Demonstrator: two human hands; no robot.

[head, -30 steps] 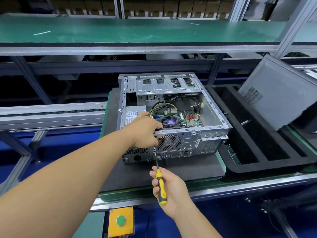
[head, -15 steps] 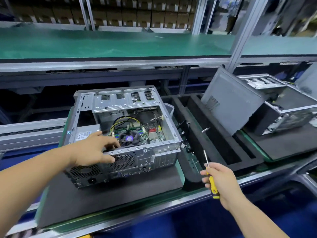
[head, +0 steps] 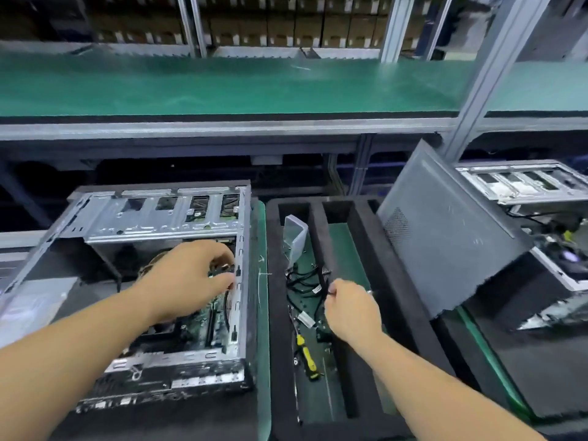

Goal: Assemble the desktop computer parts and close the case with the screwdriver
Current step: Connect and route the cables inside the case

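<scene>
Progress: the computer case (head: 152,281) lies open on its side on the bench, its boards and drive cage exposed; the grey side panel (head: 445,237) leans in the foam tray (head: 391,281) at about 3 o'clock from the case, not yet fitted; I judge the work mid-assembly, with parts and cables to seat, the panel to mount and the screws to drive.
Left hand: the left hand (head: 187,278) reaches into the case by its right wall; its fingers (head: 222,259) are curled round a small dark part, likely a connector, though blur hides which.
Right hand: the right hand (head: 350,310) is over the tray's middle slot; its fingers pinch the black cables (head: 305,281) that lie there.
Screwdriver: the yellow-handled screwdriver (head: 307,356) lies loose in the tray's left slot, at about 7 o'clock from the right hand and near it, untouched by either hand; at about 4 o'clock from the left hand, with the case wall between.
Also in tray: a clear plastic piece (head: 296,233) stands at 12 o'clock from the cables.
Neighbour: a second open case (head: 525,183) sits at far 3 o'clock.
</scene>
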